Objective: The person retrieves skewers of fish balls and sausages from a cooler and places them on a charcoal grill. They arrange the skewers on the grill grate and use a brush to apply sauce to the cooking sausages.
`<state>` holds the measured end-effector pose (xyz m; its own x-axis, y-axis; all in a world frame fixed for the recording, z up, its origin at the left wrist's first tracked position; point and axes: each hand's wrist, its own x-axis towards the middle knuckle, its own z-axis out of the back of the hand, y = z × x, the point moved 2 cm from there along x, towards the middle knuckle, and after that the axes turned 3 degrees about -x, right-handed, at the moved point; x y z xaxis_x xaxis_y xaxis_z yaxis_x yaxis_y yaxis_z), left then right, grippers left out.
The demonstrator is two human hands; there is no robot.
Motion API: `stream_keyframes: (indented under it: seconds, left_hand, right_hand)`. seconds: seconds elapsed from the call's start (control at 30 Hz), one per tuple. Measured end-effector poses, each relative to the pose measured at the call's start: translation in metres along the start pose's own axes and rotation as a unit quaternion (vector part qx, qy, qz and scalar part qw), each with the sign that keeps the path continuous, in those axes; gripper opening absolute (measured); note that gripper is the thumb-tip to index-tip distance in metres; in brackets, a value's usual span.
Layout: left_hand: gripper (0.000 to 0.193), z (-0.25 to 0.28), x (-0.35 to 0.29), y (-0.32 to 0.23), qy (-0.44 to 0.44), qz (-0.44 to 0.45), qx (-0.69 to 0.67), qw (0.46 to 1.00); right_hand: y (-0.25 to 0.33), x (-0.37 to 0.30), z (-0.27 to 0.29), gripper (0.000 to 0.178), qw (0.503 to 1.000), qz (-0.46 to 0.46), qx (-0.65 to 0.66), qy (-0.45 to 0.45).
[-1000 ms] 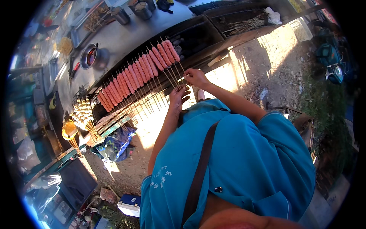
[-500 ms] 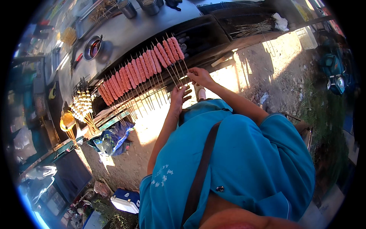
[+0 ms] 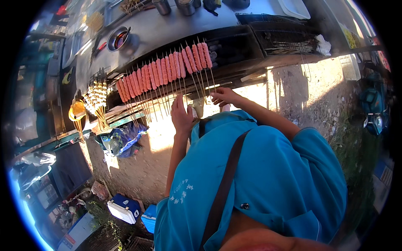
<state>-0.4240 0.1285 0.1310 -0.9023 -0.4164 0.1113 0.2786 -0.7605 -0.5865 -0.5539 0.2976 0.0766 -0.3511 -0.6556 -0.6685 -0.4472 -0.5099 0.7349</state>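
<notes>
A row of pink meat skewers lies side by side across a long charcoal grill, with bare wooden sticks hanging over its near edge. My right hand is at the right end of the row, its fingertips pinched on the stick end of the last skewer. Close to the stick ends further left is my left hand, its fingers stretched upward and thumb apart. I see nothing held in it. Left of the meat, a bunch of white-and-brown skewers stands beside round yellow-orange pieces on sticks.
Behind the grill is a metal counter with a steel bowl of dark red liquid and metal canisters. Thin sticks lie on the grill's right section. A blue bag sits below, and a cooler box behind left.
My left hand has shifted left, away from my right hand, along the stick ends. My right hand stays by the rightmost skewers. The view has turned slightly.
</notes>
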Motion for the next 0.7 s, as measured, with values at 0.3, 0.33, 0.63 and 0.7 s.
stream_keyframes:
  seconds: [0.3, 0.33, 0.63, 0.7]
  left_hand:
    - [0.056, -0.020, 0.006, -0.009, -0.003, 0.028, 0.045, 0.999]
    - [0.058, -0.024, 0.007, -0.008, -0.009, 0.029, 0.047, 0.998]
    - [0.053, -0.040, 0.022, 0.000, 0.032, 0.167, 0.074, 0.983]
    - [0.049, -0.040, 0.022, 0.007, 0.043, 0.168, 0.061, 0.983]
  right_hand:
    - [-0.005, 0.019, -0.015, 0.039, 0.983, 0.001, 0.172, 0.067]
    - [-0.005, 0.020, -0.015, 0.035, 0.981, 0.003, 0.183, 0.069]
    - [-0.003, 0.025, -0.015, 0.028, 0.977, 0.018, 0.200, 0.075]
    - [0.000, 0.025, -0.015, 0.026, 0.978, 0.021, 0.195, 0.075]
